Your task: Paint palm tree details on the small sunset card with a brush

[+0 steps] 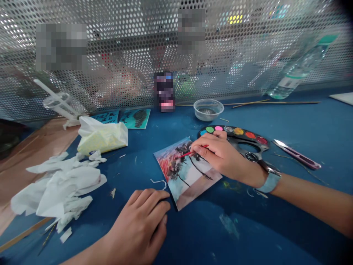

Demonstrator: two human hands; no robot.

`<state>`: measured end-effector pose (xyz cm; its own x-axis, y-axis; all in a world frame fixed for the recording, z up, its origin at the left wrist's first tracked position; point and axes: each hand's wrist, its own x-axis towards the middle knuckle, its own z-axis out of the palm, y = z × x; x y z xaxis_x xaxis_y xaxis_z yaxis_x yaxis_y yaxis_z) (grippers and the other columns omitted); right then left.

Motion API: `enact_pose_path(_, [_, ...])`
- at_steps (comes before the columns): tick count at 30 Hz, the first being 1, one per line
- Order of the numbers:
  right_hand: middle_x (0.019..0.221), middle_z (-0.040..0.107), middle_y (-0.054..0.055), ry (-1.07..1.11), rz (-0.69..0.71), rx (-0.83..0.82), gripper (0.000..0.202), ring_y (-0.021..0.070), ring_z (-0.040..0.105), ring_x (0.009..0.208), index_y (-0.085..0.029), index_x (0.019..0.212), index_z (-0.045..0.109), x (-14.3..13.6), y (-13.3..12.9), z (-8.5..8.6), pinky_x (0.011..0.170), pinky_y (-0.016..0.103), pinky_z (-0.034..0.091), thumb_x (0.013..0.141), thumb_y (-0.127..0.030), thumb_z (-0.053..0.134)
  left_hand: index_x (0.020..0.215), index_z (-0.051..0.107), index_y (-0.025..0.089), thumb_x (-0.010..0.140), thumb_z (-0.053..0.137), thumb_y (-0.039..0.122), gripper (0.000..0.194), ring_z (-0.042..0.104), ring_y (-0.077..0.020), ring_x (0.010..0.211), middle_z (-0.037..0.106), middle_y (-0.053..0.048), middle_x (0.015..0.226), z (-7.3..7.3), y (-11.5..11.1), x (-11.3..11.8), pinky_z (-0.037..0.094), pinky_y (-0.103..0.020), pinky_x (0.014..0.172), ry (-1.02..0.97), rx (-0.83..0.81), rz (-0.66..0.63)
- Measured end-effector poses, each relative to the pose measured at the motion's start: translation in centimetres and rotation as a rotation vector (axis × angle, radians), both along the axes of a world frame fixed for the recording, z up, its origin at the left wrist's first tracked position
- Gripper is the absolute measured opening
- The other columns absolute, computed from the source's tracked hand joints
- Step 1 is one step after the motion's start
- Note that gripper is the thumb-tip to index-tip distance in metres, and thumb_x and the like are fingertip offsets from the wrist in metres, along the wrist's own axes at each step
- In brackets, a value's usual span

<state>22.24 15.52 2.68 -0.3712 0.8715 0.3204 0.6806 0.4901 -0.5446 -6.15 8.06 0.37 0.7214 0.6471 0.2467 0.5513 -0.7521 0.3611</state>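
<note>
My right hand (217, 152), a watch on its wrist, pinches a thin paintbrush (185, 154) with a red handle. The brush lies low over a small square painting (190, 195) of dark palm trees against a red, blue and pale sky. Whether its tip touches the surface I cannot tell. My left hand (147, 217) rests on the blue table, fingers loosely bent and holding nothing, by the painting's lower left edge. Partly hidden behind my right hand is a black paint palette (263, 147) with several bright colours in its wells.
A craft knife (298, 154) lies right of the palette. Behind stand a clear water bowl (209, 110), a phone (164, 92) and a plastic bottle (300, 71) against a perforated metal screen (132, 48). Crumpled tissues (68, 187), a tissue pack (103, 138) and a cup (59, 105) are left.
</note>
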Motion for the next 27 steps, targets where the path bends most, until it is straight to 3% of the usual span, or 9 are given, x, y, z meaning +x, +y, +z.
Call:
enact_pose_path(10, [0.091, 0.074, -0.001, -0.03, 0.015, 0.067, 0.026, 0.0176, 0.061, 0.088, -0.024, 0.091, 0.063, 0.0, -0.4, -0.2, 0.088, 0.04, 0.026, 0.104, -0.026, 0.041, 0.107, 0.06, 0.023, 0.097, 0.045, 0.016, 0.019, 0.055, -0.0191, 0.108, 0.063, -0.001, 0.12, -0.3, -0.1, -0.2, 0.035, -0.036, 0.09, -0.006, -0.012, -0.005])
enact_pose_path(16, [0.09, 0.074, -0.002, 0.001, 0.007, 0.02, 0.029, 0.0174, 0.063, 0.087, -0.024, 0.088, 0.064, 0.1, -0.3, 0.2, 0.092, 0.042, 0.028, 0.104, -0.029, 0.041, 0.107, 0.059, 0.023, 0.097, 0.044, 0.016, 0.019, 0.056, -0.0194, 0.105, 0.064, -0.001, 0.121, -0.2, 0.1, -0.2, 0.036, -0.037, 0.088, 0.003, -0.033, -0.002])
enact_pose_path(22, [0.094, 0.076, 0.003, 0.166, -0.218, 0.141, 0.029, 0.022, 0.068, 0.091, -0.026, 0.089, 0.069, 2.2, -0.2, 4.0, 0.093, 0.044, 0.041, 0.102, -0.037, 0.046, 0.108, 0.058, 0.024, 0.1, 0.043, 0.024, 0.017, 0.056, -0.0254, 0.116, 0.063, -0.005, 0.129, -0.1, 2.5, -0.8, 0.039, -0.043, 0.092, 0.117, 0.079, 0.176])
enact_pose_path(27, [0.09, 0.075, 0.007, 0.332, -0.346, 0.272, 0.021, 0.0196, 0.069, 0.091, -0.022, 0.092, 0.07, 7.1, -2.3, 6.8, 0.086, 0.039, 0.048, 0.099, -0.032, 0.053, 0.129, 0.052, 0.021, 0.097, 0.044, 0.039, 0.038, 0.045, -0.0327, 0.136, 0.054, -0.011, 0.143, -0.1, 5.9, -1.0, 0.03, -0.062, 0.114, 0.034, -0.213, 0.399])
